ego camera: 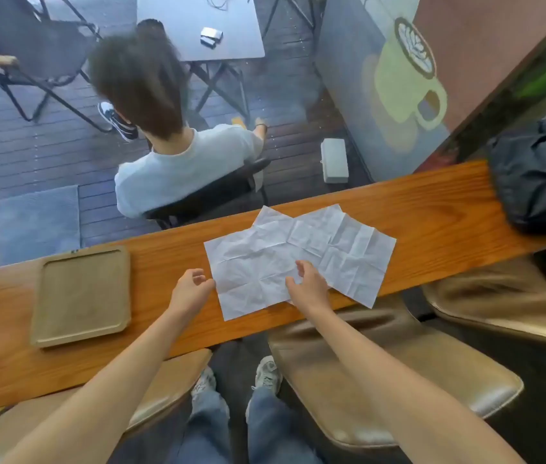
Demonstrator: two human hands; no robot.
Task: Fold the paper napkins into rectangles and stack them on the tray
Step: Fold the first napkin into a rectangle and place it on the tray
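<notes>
Quickly noted: I was standing at a long wooden counter (432, 209) with an orange-brown grain, running diagonally across my view. Two paper napkins lay unfolded and creased on it, overlapping; the nearer napkin (251, 269) sat left, the farther napkin (352, 249) right, its corner hanging just past the counter's near edge. My left hand (191, 289) hovered at the nearer napkin's left edge, fingers curled loosely, gripping nothing that I could see. My right hand (308, 286) rested on the nearer napkin's lower right part, fingers spread and bent, thumb apart; whether it pinched paper I couldn't tell. The tan tray (80, 296) sat on the counter well left of the napkins, with nothing in it. A dark bag (539, 175) rested at the counter's far right end. Below me, brown stool seats (398, 370) stood under the counter's near edge, with my jeans and sneakers between them. Beyond the counter, through glass, a person in a light shirt (177, 169) sat with their back to me on a dark plank deck, beside folding chairs and a grey table (197, 28). A painted coffee-cup mural (405, 82) covered the wall at right.
</notes>
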